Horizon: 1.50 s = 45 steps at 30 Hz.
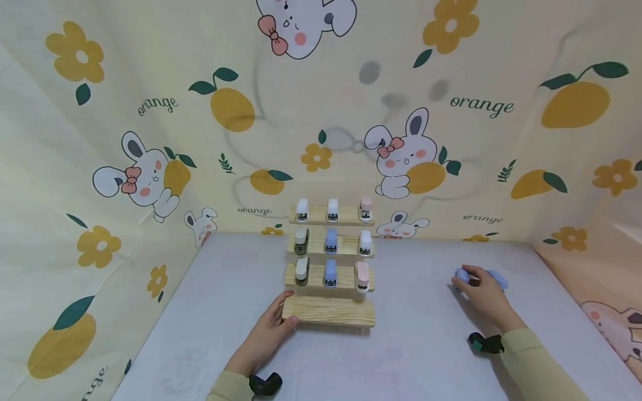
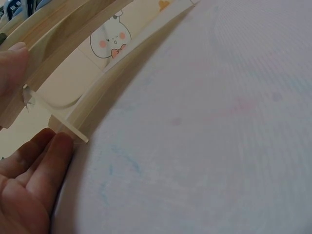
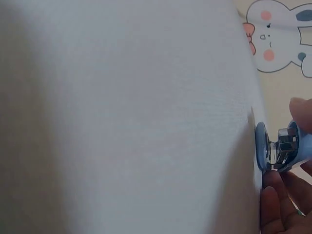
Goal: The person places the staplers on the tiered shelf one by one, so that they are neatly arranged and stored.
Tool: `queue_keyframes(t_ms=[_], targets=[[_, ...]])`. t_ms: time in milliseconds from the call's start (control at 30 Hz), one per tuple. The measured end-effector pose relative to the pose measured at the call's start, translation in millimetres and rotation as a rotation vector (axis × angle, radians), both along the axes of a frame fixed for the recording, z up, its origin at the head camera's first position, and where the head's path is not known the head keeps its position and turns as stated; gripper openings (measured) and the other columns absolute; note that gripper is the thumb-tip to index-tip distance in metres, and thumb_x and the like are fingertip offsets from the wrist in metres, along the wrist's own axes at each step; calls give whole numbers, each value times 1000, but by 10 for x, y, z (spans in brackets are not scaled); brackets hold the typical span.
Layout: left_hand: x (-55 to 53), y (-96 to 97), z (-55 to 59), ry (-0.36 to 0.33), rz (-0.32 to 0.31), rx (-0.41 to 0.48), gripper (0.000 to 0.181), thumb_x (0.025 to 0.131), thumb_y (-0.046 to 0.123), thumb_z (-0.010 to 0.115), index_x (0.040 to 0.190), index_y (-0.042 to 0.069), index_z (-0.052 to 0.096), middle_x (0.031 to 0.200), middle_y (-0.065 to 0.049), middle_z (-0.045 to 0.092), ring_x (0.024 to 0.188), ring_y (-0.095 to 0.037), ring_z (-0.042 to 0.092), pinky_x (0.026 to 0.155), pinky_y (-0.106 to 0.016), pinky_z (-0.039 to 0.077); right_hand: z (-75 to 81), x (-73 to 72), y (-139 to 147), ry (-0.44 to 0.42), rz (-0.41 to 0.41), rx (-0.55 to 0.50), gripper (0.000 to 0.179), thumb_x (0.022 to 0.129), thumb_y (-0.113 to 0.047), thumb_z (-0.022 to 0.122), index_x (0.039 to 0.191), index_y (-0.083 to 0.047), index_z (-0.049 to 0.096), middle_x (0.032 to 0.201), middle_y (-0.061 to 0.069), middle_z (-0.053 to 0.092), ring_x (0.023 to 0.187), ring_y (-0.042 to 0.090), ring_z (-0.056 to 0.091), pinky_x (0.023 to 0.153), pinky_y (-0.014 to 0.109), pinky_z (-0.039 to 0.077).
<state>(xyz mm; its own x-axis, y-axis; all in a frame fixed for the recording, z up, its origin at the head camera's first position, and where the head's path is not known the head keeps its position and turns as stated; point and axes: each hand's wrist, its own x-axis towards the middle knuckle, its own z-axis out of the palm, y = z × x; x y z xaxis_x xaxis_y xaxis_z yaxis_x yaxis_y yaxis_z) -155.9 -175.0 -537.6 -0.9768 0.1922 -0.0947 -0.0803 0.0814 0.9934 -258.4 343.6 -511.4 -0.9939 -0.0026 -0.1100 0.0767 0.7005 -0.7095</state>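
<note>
A tiered wooden display rack [image 1: 328, 312] stands mid-table, with small staplers on its upper three shelves. My left hand [image 1: 271, 323] grips the left end of its lowest shelf. In the left wrist view the thumb lies on the shelf edge, while the fingers [image 2: 53, 156] are by a thin clear support. Over at the right of the table, my right hand [image 1: 484, 295] holds a light blue stapler [image 1: 461, 277] between thumb and fingers. The right wrist view shows that stapler's metal front [image 3: 285, 144] and its base close to the tabletop. Another light blue object [image 1: 497, 279] lies just behind this hand, partly hidden.
On the rack are white staplers [image 1: 302, 209], blue ones [image 1: 331, 240] and pink ones [image 1: 363, 274]. The white tabletop [image 1: 411, 334] stretches around the rack. A patterned cloth [image 1: 321, 100] hangs behind and at both sides.
</note>
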Motion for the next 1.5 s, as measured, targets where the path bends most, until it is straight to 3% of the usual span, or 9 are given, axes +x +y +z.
queue_keyframes(t_ms=[367, 600, 1033, 1333, 1500], targets=[[-18, -13, -14, -2, -6, -20, 75, 90, 38, 67, 151, 23, 28, 157, -11, 24, 142, -27, 25, 113, -41, 26, -46, -19, 16, -46, 17, -25, 91, 90, -56, 60, 149, 2, 23, 144, 32, 31, 124, 47, 39, 98, 62, 41], [2, -3, 28, -4, -1, -13, 74, 91, 36, 67, 152, 22, 27, 156, -12, 27, 141, -27, 27, 113, -40, 26, -23, 44, -76, -73, 15, -9, 89, 88, -53, 64, 147, 1, 26, 142, 31, 33, 122, 46, 41, 95, 58, 46], [-9, -24, -14, 12, -12, 10, 74, 92, 32, 67, 152, 20, 27, 155, -14, 28, 141, -25, 27, 113, -38, 27, 179, 392, -594, 84, 89, -39, 79, 85, -54, 68, 141, -8, 38, 138, 21, 44, 112, 35, 56, 87, 50, 52], [10, -10, 12, 7, -15, -4, 74, 91, 34, 67, 151, 21, 27, 155, -14, 28, 141, -25, 27, 113, -38, 27, 284, 692, -1045, 172, 141, -148, 66, 81, -46, 76, 130, -13, 46, 120, 12, 58, 100, 25, 62, 76, 33, 55], [8, -9, 15, 13, -16, 2, 73, 91, 34, 68, 151, 21, 28, 155, -14, 28, 141, -25, 27, 113, -38, 26, 298, 816, -1262, 219, 176, -183, 61, 78, -42, 80, 125, -16, 50, 114, 6, 60, 95, 20, 60, 75, 29, 54]])
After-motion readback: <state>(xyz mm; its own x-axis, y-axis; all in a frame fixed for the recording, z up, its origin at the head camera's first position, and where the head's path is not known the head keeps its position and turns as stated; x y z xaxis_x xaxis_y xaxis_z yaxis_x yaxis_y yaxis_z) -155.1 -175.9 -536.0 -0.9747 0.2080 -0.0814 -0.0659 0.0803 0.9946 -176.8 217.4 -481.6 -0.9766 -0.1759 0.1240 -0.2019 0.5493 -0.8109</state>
